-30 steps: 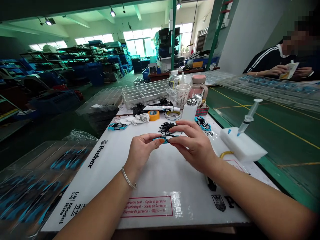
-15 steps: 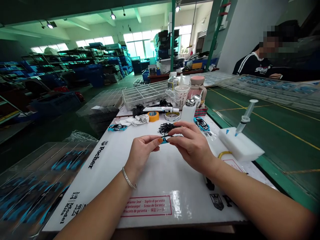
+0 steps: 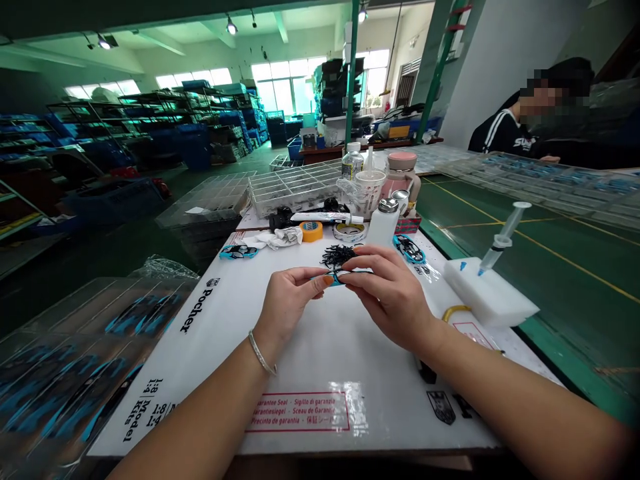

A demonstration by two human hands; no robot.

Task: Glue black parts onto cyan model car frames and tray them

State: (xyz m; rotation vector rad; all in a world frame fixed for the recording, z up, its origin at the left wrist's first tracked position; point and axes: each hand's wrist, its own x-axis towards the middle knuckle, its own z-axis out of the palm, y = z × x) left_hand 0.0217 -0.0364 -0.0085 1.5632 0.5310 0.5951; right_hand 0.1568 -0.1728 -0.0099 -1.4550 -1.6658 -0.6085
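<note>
A small blue and black part (image 3: 339, 277) is held above the white board (image 3: 310, 347), partly hidden by fingers. My left hand (image 3: 293, 293) pinches its left end between thumb and fingers. On its right side, my right hand (image 3: 393, 290) grips it with thumb and fingertips. Just behind the hands lies a pile of small black pieces (image 3: 336, 255). One blue and black part (image 3: 239, 251) rests on the board at the left, and another (image 3: 410, 249) at the right.
Behind are orange tape (image 3: 311, 231), a white cloth (image 3: 280, 238), a dispenser bottle (image 3: 384, 223), a cup (image 3: 369, 189) and a divided tray (image 3: 295, 190). A syringe (image 3: 503, 240) stands in white foam (image 3: 493, 293) at right. A person (image 3: 520, 130) sits at the back right.
The whole view has shifted slightly, so the board and objects appear a little further right. Both hands keep their hold on the blue and black part, with little change in the fingers.
</note>
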